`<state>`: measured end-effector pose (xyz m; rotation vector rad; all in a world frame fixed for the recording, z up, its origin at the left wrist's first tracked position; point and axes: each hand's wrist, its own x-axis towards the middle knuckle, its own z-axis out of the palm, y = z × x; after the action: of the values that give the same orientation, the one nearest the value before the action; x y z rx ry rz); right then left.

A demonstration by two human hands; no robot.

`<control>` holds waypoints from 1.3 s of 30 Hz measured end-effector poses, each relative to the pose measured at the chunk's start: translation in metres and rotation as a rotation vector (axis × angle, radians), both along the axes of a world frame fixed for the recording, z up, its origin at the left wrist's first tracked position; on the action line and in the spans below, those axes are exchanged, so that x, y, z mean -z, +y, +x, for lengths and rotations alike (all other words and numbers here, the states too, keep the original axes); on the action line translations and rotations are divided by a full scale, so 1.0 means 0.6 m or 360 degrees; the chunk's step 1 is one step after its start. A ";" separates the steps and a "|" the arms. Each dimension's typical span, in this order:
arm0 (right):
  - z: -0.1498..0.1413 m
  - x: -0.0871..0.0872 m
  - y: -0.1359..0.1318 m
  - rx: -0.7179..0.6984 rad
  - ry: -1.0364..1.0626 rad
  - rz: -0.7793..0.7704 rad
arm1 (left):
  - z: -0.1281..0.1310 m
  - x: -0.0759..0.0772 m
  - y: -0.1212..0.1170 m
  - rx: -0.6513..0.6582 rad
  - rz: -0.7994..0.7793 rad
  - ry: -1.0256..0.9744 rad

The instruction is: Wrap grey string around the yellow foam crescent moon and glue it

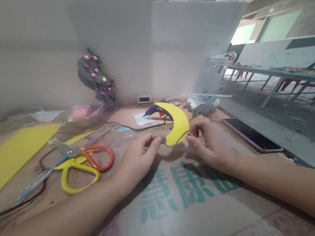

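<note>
A yellow crescent-shaped cutout is held up between my two hands over the cardboard. A thin grey cord runs along its lower edge. My left hand is closed in a pinch at the crescent's lower left tip, where a bit of grey shows by the thumb. On the other side, my right hand pinches at the cord near the crescent's right edge; its fingertips are partly hidden. Just behind the crescent lies a dark blue glue gun, its nozzle pointing left over a white pad.
Scissors with red and yellow handles and a yellow sheet lie left. A phone rests right, near the table edge. Grey yarn sits behind my right hand. A dark decorated crescent leans against the back panel. Cardboard covers the tabletop.
</note>
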<state>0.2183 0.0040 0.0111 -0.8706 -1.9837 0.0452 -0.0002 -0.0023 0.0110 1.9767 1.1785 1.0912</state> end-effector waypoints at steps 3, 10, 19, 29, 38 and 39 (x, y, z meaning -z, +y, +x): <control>0.001 0.000 0.014 0.0180 0.0355 -0.0252 | -0.001 -0.001 -0.003 0.0028 0.0105 0.0069; 0.001 -0.012 0.019 0.0178 0.0413 -0.0830 | -0.001 -0.002 -0.005 0.0044 0.0096 0.0090; -0.005 -0.017 0.007 0.0269 0.0416 -0.0802 | 0.000 -0.002 -0.001 0.0022 -0.0162 -0.0076; -0.004 -0.022 -0.003 0.0234 0.0234 -0.0823 | -0.002 0.014 0.021 -0.0067 -0.0194 -0.0197; 0.037 -0.021 0.060 0.0203 0.0155 -0.0672 | -0.008 0.029 0.024 -0.0088 -0.0199 -0.0297; 0.046 -0.020 0.069 0.0241 0.0019 -0.0704 | -0.008 0.030 0.025 -0.0061 -0.0240 -0.0315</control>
<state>0.2458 0.0454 0.0228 -1.2967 -1.9204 0.4133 -0.0048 0.0124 -0.0069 1.6969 1.1603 1.1528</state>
